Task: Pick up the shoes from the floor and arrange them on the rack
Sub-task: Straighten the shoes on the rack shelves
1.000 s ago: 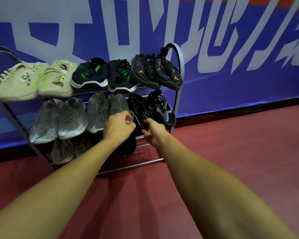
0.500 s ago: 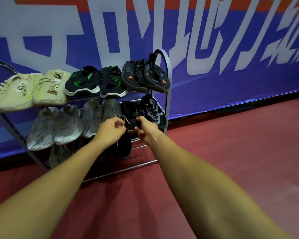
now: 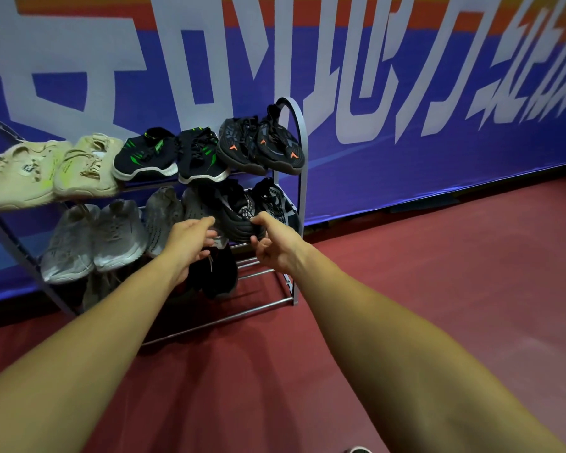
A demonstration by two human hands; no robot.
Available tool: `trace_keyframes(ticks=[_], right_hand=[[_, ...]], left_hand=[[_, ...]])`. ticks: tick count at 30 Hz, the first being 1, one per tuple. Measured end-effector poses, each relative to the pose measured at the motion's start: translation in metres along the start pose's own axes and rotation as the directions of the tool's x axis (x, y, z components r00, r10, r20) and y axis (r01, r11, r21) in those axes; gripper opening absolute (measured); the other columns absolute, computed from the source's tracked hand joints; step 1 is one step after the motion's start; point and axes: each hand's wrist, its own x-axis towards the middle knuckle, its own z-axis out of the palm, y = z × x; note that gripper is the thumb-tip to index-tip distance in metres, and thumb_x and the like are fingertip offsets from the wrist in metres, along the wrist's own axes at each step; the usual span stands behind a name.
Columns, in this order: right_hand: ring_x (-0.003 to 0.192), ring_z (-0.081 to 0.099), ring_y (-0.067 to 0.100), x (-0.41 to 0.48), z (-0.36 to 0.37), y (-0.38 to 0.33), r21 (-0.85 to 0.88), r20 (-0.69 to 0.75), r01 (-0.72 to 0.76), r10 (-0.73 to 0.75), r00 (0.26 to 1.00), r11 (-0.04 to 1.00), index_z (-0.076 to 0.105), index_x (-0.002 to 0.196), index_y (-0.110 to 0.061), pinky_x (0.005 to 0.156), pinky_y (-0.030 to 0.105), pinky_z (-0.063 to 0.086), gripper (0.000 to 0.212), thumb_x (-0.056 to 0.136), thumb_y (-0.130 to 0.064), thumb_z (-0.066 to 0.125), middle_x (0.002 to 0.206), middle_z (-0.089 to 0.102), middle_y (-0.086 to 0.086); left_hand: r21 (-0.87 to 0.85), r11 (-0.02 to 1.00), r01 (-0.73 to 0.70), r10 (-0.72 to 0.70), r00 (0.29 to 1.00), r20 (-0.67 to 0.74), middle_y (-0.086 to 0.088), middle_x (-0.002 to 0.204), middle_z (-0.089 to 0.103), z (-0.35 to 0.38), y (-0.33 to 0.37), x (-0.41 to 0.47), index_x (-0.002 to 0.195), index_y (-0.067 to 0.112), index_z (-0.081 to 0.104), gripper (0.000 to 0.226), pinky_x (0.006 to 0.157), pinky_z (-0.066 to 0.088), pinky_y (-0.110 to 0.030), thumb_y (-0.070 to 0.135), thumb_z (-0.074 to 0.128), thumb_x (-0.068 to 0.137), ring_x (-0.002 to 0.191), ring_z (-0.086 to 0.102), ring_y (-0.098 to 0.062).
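Note:
A grey metal shoe rack [image 3: 300, 197] stands against the blue banner wall. Its top tier holds beige shoes [image 3: 46, 171], black-and-green shoes [image 3: 170, 155] and black-and-orange shoes [image 3: 262, 148]. The middle tier carries pale grey sneakers [image 3: 92, 237], grey shoes [image 3: 164, 214], a black shoe [image 3: 236, 214] and a black-and-white knit shoe [image 3: 275, 201]. My right hand [image 3: 275, 246] grips the black shoe's toe between thumb and curled fingers. My left hand [image 3: 190, 243] hovers just left of that toe, fingers loosely spread and holding nothing. Another black shoe [image 3: 216, 276] sits on the bottom tier.
The red floor [image 3: 438, 289] stretches to the right of the rack and in front of it. The bottom tier's right end shows bare rails [image 3: 258, 273]. A shoe tip [image 3: 356, 450] peeks in at the lower frame edge.
Both hands were pinched close together at the black shoe's front; now they have drawn apart and the left hand has opened. The view has tilted, so the rack sits lower and further left.

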Motion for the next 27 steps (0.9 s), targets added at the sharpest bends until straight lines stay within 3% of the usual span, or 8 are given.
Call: trace_keyframes(ticks=[4, 8, 13, 16, 19, 24, 27], right_hand=[[0.045, 0.052, 0.005, -0.003, -0.007, -0.004, -0.095, 0.030, -0.011, 0.014, 0.999, 0.995, 0.054, 0.094, -0.015, 0.040, 0.015, 0.036, 0.025, 0.079, -0.031, 0.066, 0.067, 0.042, -0.003], [0.047, 0.042, 0.007, -0.002, -0.013, -0.011, -0.133, 0.074, 0.030, -0.020, 0.997, 0.991, 0.051, 0.083, -0.017, 0.043, 0.016, 0.031, 0.024, 0.078, -0.038, 0.062, 0.067, 0.038, -0.003], [0.045, 0.034, 0.008, 0.003, -0.017, -0.016, -0.119, 0.078, 0.046, -0.037, 0.996, 0.992, 0.050, 0.070, -0.020, 0.049, 0.019, 0.024, 0.023, 0.075, -0.039, 0.062, 0.064, 0.031, -0.004], [0.044, 0.032, 0.009, 0.004, -0.017, -0.015, -0.060, 0.066, 0.056, -0.052, 0.996, 0.997, 0.050, 0.060, -0.020, 0.049, 0.021, 0.023, 0.025, 0.074, -0.037, 0.061, 0.058, 0.032, -0.005], [0.041, 0.030, 0.009, 0.005, -0.018, -0.016, 0.004, 0.069, 0.068, -0.068, 0.995, 0.998, 0.051, 0.062, -0.019, 0.044, 0.020, 0.024, 0.023, 0.076, -0.034, 0.061, 0.049, 0.036, -0.007], [0.040, 0.022, 0.009, 0.010, -0.016, -0.016, 0.101, 0.033, 0.091, -0.095, 0.995, 0.991, 0.042, 0.054, -0.021, 0.038, 0.020, 0.020, 0.031, 0.076, -0.035, 0.060, 0.045, 0.032, -0.009], [0.042, 0.024, 0.008, 0.010, -0.014, -0.019, 0.114, -0.005, 0.104, -0.104, 0.995, 0.988, 0.046, 0.058, -0.020, 0.039, 0.019, 0.019, 0.031, 0.080, -0.035, 0.061, 0.047, 0.038, -0.008]], left_hand=[[-0.065, 0.996, 0.066, -0.065, 0.998, 0.015, -0.009, 0.109, 0.070, -0.007, 0.002, -0.002, 0.113, 0.016, 0.058, 0.028, 0.069, 0.048, -0.025, 0.037, 0.058, 0.096, 0.102, 0.066, -0.020], [-0.145, 0.984, 0.107, -0.105, 0.994, 0.020, -0.011, 0.113, 0.069, -0.017, 0.005, -0.001, 0.126, 0.016, 0.052, 0.039, 0.067, 0.048, -0.025, 0.040, 0.057, 0.096, 0.098, 0.067, -0.021], [-0.265, 0.954, 0.141, -0.141, 0.990, 0.019, -0.011, 0.107, 0.071, -0.029, 0.008, 0.003, 0.120, 0.016, 0.056, 0.036, 0.064, 0.048, -0.025, 0.041, 0.058, 0.095, 0.097, 0.069, -0.021], [-0.326, 0.935, 0.139, -0.149, 0.989, -0.006, -0.010, 0.096, 0.073, -0.032, 0.010, 0.005, 0.106, 0.020, 0.060, 0.022, 0.059, 0.045, -0.024, 0.039, 0.059, 0.095, 0.085, 0.069, -0.020], [-0.405, 0.908, 0.108, -0.144, 0.988, -0.059, -0.009, 0.092, 0.073, -0.035, 0.014, 0.008, 0.095, 0.021, 0.060, 0.016, 0.053, 0.039, -0.025, 0.036, 0.062, 0.093, 0.075, 0.068, -0.020], [-0.464, 0.877, 0.123, -0.168, 0.984, -0.058, -0.008, 0.090, 0.073, -0.045, 0.017, 0.010, 0.100, 0.021, 0.061, 0.022, 0.044, 0.038, -0.019, 0.040, 0.062, 0.090, 0.073, 0.068, -0.018], [-0.454, 0.875, 0.166, -0.198, 0.980, -0.022, -0.005, 0.090, 0.073, -0.049, 0.017, 0.010, 0.106, 0.020, 0.062, 0.028, 0.044, 0.038, -0.018, 0.041, 0.060, 0.088, 0.073, 0.067, -0.016]])
